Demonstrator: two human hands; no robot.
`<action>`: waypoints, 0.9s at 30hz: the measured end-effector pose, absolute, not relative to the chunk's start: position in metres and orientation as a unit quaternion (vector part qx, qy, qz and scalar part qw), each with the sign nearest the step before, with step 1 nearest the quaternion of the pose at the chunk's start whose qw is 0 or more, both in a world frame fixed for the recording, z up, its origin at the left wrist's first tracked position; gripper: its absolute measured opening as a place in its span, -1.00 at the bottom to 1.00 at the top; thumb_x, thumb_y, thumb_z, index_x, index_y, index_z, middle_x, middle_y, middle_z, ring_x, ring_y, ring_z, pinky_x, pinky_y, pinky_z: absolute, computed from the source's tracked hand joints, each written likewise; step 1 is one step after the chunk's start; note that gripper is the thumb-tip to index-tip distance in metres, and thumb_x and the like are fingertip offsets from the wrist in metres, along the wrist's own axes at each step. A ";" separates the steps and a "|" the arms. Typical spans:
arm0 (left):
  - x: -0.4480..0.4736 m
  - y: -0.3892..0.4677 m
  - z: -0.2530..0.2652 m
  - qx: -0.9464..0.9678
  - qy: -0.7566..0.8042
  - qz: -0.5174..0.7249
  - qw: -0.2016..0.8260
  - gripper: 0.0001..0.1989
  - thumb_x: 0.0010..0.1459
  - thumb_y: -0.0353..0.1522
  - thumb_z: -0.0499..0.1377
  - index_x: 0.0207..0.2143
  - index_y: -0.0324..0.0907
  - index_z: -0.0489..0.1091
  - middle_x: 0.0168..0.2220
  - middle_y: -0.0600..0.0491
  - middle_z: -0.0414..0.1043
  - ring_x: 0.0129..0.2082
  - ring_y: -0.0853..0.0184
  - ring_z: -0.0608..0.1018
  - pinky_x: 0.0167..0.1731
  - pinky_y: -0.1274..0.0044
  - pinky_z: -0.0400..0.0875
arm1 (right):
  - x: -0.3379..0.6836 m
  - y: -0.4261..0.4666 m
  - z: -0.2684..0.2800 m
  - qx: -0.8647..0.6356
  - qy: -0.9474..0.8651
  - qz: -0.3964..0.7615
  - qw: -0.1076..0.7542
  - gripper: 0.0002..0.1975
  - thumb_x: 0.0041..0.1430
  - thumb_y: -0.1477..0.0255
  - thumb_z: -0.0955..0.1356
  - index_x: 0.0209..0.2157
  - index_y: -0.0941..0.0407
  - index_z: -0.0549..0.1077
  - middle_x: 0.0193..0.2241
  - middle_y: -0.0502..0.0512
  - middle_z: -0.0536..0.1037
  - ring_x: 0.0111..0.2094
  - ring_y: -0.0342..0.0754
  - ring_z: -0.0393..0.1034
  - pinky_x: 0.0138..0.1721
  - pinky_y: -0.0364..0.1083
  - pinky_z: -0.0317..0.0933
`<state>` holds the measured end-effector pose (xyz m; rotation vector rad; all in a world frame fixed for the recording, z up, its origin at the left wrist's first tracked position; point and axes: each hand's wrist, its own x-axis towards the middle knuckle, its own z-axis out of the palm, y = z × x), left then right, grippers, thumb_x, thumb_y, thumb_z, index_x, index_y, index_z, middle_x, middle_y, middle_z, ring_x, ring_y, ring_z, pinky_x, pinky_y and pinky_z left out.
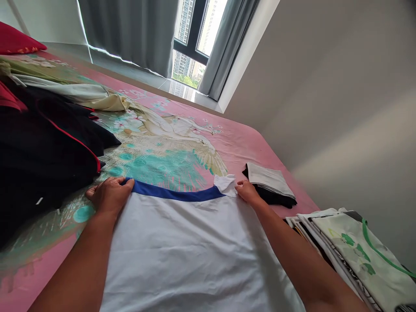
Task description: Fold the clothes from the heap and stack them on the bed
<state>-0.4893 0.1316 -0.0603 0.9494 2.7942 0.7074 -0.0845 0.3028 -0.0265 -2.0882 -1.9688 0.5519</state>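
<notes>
A white shirt with a blue band along its far edge point(185, 247) lies spread on the bed in front of me. My left hand point(112, 193) pinches the left end of the blue band between thumb and fingers. At the far right corner, my right hand point(247, 191) is closed on the white cloth, beside a small flap that is turned up past the band. The shirt's near part runs out of view at the bottom.
Dark clothes with red piping point(48, 147) are heaped on the left, with cream garments point(94, 95) behind. A small folded grey and black stack point(271, 182) and a taller stack of folded shirts point(354, 247) lie right. The floral bedsheet point(240, 143) meets a wall.
</notes>
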 end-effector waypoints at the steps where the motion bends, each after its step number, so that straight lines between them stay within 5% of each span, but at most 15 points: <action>1: -0.490 0.132 -0.060 0.312 0.920 0.232 0.057 -0.58 -0.01 -0.05 0.06 -0.20 -0.05 0.48 0.00 0.03 0.44 -0.05 0.17 0.43 -0.03 0.29 0.10 | -0.086 0.307 -0.032 -0.714 -0.667 0.186 0.102 -0.66 0.01 0.36 0.34 -0.14 0.18 0.42 -0.64 -0.01 0.45 -0.66 -0.16 0.29 -0.57 -0.20 0.09; 7: -0.496 0.134 -0.058 0.305 0.922 0.222 0.089 -0.58 -0.04 -0.02 0.09 -0.24 -0.02 0.51 -0.05 0.02 0.48 -0.03 0.08 0.42 -0.04 0.28 0.11 | -0.084 0.315 -0.048 -0.721 -0.667 0.153 0.110 -0.76 0.08 0.26 0.28 -0.33 0.14 0.44 -0.55 0.06 0.50 -0.54 -0.11 0.35 -0.51 -0.19 0.11; 18: -0.492 0.131 -0.056 0.307 0.919 0.234 0.080 -0.58 0.04 -0.05 0.06 -0.17 -0.04 0.49 0.01 -0.02 0.44 0.01 0.10 0.40 0.01 0.25 0.07 | -0.090 0.305 -0.067 -0.753 -0.634 0.080 0.157 -0.71 0.20 0.25 0.18 -0.14 0.09 0.34 -0.27 0.18 0.51 -0.22 0.06 0.39 -0.25 -0.06 0.16; 23: -0.491 0.133 -0.054 0.299 0.923 0.229 0.078 -0.57 0.03 -0.05 0.08 -0.16 -0.06 0.49 0.02 -0.01 0.44 0.00 0.10 0.41 0.03 0.25 0.05 | -0.090 0.311 -0.064 -0.762 -0.619 0.112 0.155 -0.74 0.19 0.28 0.19 -0.17 0.10 0.36 -0.28 0.17 0.52 -0.20 0.04 0.40 -0.24 -0.07 0.18; 27: -0.488 0.132 -0.051 0.303 0.923 0.228 0.069 -0.60 0.04 -0.07 0.07 -0.19 -0.07 0.50 0.01 -0.03 0.44 -0.01 0.11 0.41 0.01 0.26 0.07 | -0.086 0.317 -0.054 -0.748 -0.618 0.183 0.156 -0.71 0.17 0.33 0.19 -0.11 0.09 0.34 -0.47 0.04 0.53 -0.44 -0.09 0.41 -0.41 -0.15 0.21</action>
